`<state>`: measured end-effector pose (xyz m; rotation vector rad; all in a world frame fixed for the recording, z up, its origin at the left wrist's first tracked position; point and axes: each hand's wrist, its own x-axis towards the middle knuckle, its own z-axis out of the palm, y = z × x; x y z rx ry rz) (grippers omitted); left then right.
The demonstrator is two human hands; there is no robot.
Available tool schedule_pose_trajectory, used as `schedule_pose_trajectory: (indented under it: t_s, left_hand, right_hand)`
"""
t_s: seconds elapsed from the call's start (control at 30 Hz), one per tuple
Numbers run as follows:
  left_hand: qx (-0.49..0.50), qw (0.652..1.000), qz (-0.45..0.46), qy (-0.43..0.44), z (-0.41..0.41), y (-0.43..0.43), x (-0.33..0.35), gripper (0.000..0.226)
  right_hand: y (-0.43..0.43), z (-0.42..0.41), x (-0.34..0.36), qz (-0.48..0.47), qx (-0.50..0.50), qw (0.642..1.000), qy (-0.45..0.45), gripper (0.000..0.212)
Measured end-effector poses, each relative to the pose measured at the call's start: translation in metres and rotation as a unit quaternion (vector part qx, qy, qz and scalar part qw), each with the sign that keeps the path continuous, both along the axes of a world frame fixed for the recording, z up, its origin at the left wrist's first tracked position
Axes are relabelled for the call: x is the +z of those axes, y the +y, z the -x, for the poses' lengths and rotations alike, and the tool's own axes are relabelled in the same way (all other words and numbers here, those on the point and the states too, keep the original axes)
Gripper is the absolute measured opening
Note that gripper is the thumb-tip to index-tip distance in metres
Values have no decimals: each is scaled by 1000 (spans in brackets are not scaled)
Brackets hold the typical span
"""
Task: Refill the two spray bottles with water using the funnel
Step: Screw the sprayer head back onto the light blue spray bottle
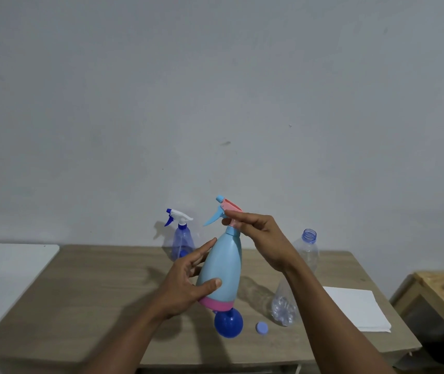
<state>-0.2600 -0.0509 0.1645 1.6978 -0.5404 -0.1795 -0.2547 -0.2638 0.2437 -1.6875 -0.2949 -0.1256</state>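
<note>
While the wooden table [94, 306] carries the other items, the light-blue spray bottle [224, 263] is held tilted above it. The left hand [188, 282] grips its lower body; the right hand [261, 238] pinches its pink neck. An uncapped water bottle [305, 255] stands right, a blue-tinted spray bottle [181, 236] rear. The funnel [229, 323] and the cap [262, 326] lie below.
</note>
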Motion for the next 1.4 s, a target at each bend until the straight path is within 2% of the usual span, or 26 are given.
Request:
schedule_pose_trajectory:
  t_s: [0.13,0.3,0.47,0.57,0.77,0.87,0.93,1.13,1.4]
  left_hand:
    - [3,1000,-7,-15,-2,3,4,83]
    - [-1,1000,1,-8,2,1,2,83]
    - [-5,1000,-4,-7,0,4,3,82]
    - [-9,1000,-7,-10,-2,5,3,81]
    - [-20,1000,0,0,4,-3,1,83]
    - [-15,1000,7,10,7,-4,-1,85]
    - [-16,1000,14,16,6,-2,1,84]
    - [-59,997,16,54,-2,7,6,81]
    - [-43,998,18,38,5,4,-1,81]
  right_hand:
    - [-2,-1,2,-24,10,1000,2,33]
    - [9,-3,-2,13,-28,999,-27,31]
    - [-8,2,2,-24,70,997,38,42]
    - [-8,2,-1,-30,34,999,24,41]
    - [5,3,-8,24,-57,997,-40,34]
    - [8,4,-10,51,-69,995,-48,34]
    - [6,5,-8,56,-53,996,-38,33]
    - [-17,10,5,3,90,995,46,45]
    - [-6,6,-11,18,-5,1000,-13,40]
